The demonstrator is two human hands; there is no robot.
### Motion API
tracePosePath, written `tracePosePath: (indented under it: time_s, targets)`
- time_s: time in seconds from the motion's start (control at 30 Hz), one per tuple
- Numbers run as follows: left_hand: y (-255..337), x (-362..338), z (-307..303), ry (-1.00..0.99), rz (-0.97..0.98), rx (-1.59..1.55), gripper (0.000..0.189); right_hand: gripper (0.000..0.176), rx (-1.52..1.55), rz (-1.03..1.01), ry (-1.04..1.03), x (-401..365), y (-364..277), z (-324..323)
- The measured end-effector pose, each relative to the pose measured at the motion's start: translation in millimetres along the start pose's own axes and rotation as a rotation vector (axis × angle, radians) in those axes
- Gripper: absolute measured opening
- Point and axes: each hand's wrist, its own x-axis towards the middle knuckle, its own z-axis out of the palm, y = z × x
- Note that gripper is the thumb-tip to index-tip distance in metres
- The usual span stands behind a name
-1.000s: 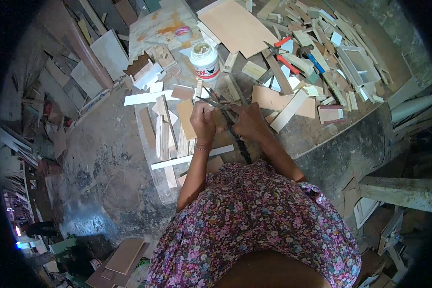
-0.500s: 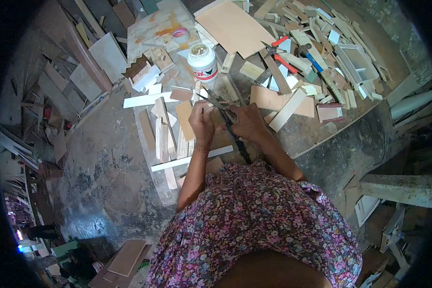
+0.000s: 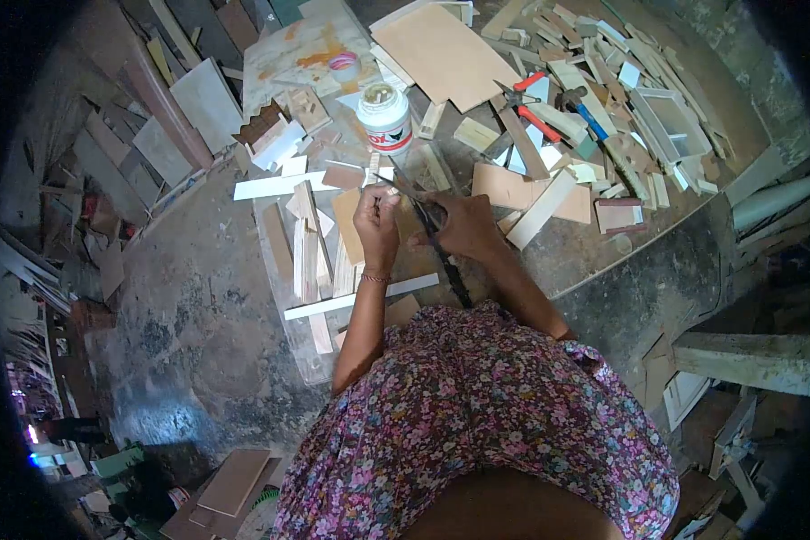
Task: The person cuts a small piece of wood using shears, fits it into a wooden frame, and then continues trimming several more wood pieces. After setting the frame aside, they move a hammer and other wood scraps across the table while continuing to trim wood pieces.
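Observation:
My left hand [image 3: 376, 223] is closed in a pinch on a small pale piece [image 3: 392, 193], with the fingertips covering most of it. A pair of dark scissors [image 3: 409, 187] is in my right hand [image 3: 468, 225], the fingers curled around its handles. Its blades point up and left and reach right to the pale piece at my left fingertips. A long black strip [image 3: 454, 281] runs from below my right hand toward my body. Beyond the hands stands an uncapped white glue tub [image 3: 384, 121]. Wood offcuts and a white strip [image 3: 362, 297] lie around my left forearm.
Red-handled pliers [image 3: 529, 108] and a blue-handled hammer [image 3: 589, 115] lie among many wood scraps at the right. A tan board [image 3: 445, 54] and a roll of tape [image 3: 343, 65] are farther back. Boards [image 3: 209, 103] lean at the left.
The view has shifted slightly. My right hand's fingers and the scissor blades have moved a little against the pale piece, while my left hand keeps its pinch.

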Motion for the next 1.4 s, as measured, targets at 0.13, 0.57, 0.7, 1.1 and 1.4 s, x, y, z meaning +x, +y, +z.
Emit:
tracePosePath:
  time_s: [0.13, 0.57, 0.7, 1.1, 1.4]
  targets:
    - [-10.9, -3.2, -1.5, -0.034, 0.061, 0.110, 0.007, 0.082, -0.083, 0.062, -0.120, -0.5, -18.3, -16.4]
    - [-6.1, 1.5, -10.0, -0.136, 0.070, 0.223, 0.007, 0.062, -0.045, 0.034, -0.112, -2.8, -1.9, -2.6]
    - [-8.9, 0.6, -12.8, -0.157, -0.033, 0.148, 0.008, 0.059, -0.050, 0.002, -0.103, -3.9, 1.2, 3.9]
    - [-17.9, 7.8, -17.8, -0.218, -0.143, -0.028, 0.013, 0.070, -0.093, 0.012, -0.109, -7.6, -5.9, -6.9]
    - [-4.9, 3.5, -14.7, -0.212, -0.168, -0.041, 0.006, 0.073, -0.122, 0.025, -0.175, -3.7, -10.0, -12.4]
